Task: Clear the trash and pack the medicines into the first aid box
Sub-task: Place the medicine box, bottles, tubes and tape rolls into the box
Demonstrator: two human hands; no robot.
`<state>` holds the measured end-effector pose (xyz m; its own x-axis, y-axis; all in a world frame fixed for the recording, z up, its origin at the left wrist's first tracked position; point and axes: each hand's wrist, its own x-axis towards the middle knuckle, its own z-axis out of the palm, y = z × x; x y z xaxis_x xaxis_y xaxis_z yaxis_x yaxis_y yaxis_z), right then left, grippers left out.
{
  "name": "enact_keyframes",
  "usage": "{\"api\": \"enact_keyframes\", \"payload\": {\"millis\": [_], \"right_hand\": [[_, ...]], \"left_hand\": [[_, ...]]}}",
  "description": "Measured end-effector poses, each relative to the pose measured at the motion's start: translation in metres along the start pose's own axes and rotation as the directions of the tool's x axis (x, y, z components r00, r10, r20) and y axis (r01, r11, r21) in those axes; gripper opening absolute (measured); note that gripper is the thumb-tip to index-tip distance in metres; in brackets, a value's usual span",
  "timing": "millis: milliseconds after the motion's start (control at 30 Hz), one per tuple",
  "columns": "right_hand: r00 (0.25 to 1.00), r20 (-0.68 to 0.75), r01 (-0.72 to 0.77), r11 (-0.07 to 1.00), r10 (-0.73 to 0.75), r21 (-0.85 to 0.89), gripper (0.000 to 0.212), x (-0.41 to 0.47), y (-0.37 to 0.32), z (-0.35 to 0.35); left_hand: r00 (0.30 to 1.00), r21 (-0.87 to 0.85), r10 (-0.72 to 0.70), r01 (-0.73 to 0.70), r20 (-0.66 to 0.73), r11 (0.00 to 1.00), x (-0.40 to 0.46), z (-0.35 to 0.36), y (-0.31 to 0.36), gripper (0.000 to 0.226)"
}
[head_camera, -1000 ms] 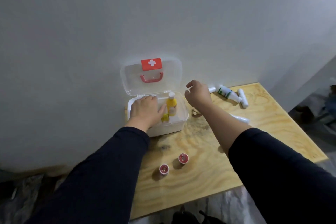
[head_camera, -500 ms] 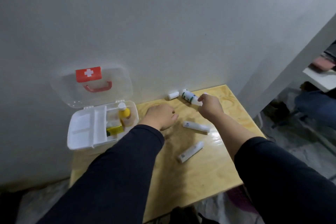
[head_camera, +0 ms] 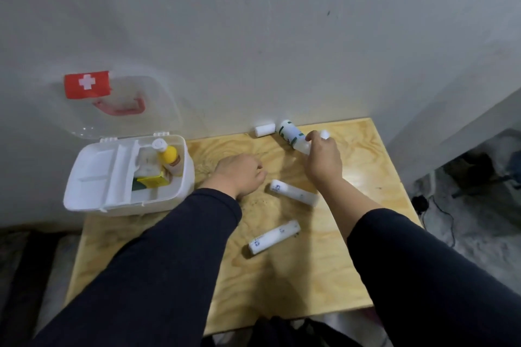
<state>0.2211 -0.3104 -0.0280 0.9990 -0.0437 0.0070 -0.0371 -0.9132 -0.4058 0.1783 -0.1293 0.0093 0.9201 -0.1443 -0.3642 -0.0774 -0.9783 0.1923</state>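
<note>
plywood, pale and grainy, makes up the small table [head_camera: 324, 276] we work over, pushed against a grey wall [head_camera: 253, 22]. at its left end sits the white plastic first aid box [head_camera: 180, 177], its clear lid [head_camera: 158, 104] tipped back on the wall, showing a red label with a white cross [head_camera: 86, 84] and a red handle [head_camera: 121, 107]. inside, a white divided tray [head_camera: 95, 175] fills the left part; to its right stand a yellow bottle with a white cap [head_camera: 169, 156] and a yellow-green carton [head_camera: 152, 181].

our right hand [head_camera: 322, 159] reaches to the table's far edge, fingers closed around the lower end of a white bottle with a green-printed label [head_camera: 290, 135] that lies tilted on the wood; its writing is too blurred to read. just left of it, by the wall, lies a short white roll [head_camera: 265, 130]. our left hand [head_camera: 239, 175] rests on the table between the box and the right arm, fingers curled in loosely; we cannot tell whether it holds anything.

two white tubes with small blue print lie nearer us: one [head_camera: 293, 192] just under the right wrist, the other [head_camera: 274, 236] apart in mid-table. their print is illegible. dark sleeves [head_camera: 169, 262] cover both forearms.
</note>
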Motion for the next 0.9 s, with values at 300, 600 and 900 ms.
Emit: {"api": "enact_keyframes", "payload": {"millis": [300, 600, 900], "right_hand": [[0.992, -0.123, 0.029, 0.927, 0.019, 0.373, 0.024, 0.002, -0.031, -0.033], [0.982, -0.188, 0.096, 0.917, -0.024, 0.387, 0.029, -0.039, -0.11, -0.062], [0.953, -0.253, 0.256, 0.887, -0.166, 0.385, 0.032, -0.097, -0.223, -0.066]], "left_hand": [[0.999, -0.026, 0.001, -0.002, -0.032, 1.0, -0.013, -0.012, -0.003, 0.04], [0.972, 0.008, 0.077, -0.078, -0.223, 0.997, -0.068, -0.038, -0.047, 0.035], [0.929, -0.048, -0.002, -0.017, -0.371, 0.999, -0.157, -0.044, -0.14, 0.036]]}}
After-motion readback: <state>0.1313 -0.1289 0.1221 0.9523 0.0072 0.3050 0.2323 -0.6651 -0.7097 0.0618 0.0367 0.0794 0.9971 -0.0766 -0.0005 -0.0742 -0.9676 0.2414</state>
